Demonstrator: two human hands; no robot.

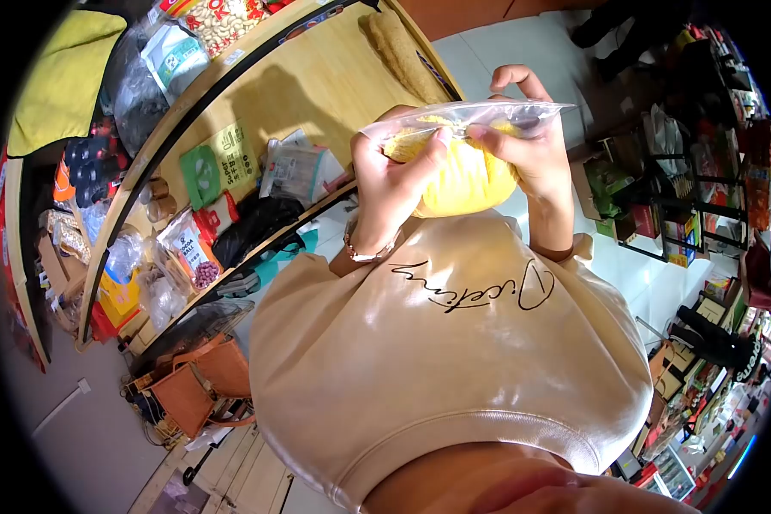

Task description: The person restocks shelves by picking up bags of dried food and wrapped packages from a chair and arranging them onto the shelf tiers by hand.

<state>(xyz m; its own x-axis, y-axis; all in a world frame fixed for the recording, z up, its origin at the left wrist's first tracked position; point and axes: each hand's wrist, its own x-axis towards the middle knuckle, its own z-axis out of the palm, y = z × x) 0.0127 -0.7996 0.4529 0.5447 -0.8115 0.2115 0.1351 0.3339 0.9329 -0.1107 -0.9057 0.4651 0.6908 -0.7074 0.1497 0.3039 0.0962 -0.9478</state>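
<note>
A clear plastic bag point(467, 184) with yellow, grainy contents is held up in front of my chest, above my shiny light shirt. Its flat top edge stretches sideways between my hands. On the left side, my left hand point(394, 176) grips the bag, thumb pressed near the middle of the upper part; a bracelet circles that wrist. My right hand point(527, 141) grips the other side with its thumb close to the left one, and one of its fingers curls up above the bag's edge. The fingers behind the bag are partly hidden.
A wooden table point(317, 86) to the left bears a green packet point(200, 176), clear packages point(295, 171) and a black plastic bag point(257, 231). Farther left are piled snack bags point(223, 24). Stocked shelves point(668, 188) line the right. A brown bag point(188, 390) sits lower left.
</note>
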